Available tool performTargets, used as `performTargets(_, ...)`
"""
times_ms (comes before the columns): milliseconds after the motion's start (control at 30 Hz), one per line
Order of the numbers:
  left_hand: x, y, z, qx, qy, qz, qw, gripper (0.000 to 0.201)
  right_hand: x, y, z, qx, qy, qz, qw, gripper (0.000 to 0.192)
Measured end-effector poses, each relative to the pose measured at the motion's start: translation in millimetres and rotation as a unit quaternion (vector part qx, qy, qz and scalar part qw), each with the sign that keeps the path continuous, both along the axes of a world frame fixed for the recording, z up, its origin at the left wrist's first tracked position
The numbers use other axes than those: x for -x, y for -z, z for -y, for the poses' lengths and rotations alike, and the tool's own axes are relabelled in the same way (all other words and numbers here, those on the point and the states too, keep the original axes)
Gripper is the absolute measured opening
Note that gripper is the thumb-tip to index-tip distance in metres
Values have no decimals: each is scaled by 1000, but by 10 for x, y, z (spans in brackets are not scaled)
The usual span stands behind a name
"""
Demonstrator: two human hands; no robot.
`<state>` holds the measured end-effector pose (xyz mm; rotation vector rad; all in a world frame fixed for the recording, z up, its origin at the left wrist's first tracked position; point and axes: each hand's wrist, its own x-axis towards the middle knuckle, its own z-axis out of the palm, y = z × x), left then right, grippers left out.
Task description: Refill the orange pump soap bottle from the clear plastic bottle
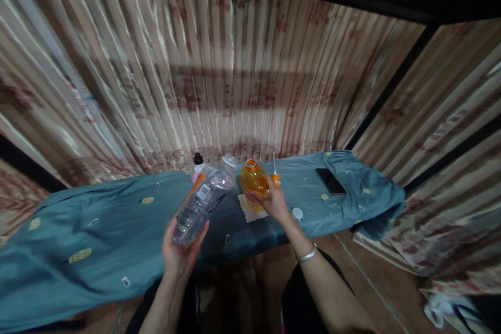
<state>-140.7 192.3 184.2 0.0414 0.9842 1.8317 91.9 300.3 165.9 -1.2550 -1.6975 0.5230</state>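
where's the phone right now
In the head view the phone lies flat on the blue cloth toward its right end, right of the orange bottle that the right hand holds.

A clear plastic water bottle point(201, 202) with a white label is held tilted above the front edge of the teal cloth-covered table point(97, 229), its open neck pointing toward the back edge. A round orange translucent jar point(253, 179), mouth uncovered, stands upright on a small white napkin point(250, 210) near the table's middle

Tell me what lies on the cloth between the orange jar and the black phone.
In the head view, a small orange-based applicator stands just right of the orange jar; beyond it only bare blue cloth reaches the black phone.
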Motion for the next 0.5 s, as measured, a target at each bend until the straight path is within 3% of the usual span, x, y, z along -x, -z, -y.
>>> performTargets(500, 7, 5, 10, -17, -16, -7, 1000, 12, 84, 144, -106, -63, 1, 40, 997, 62)
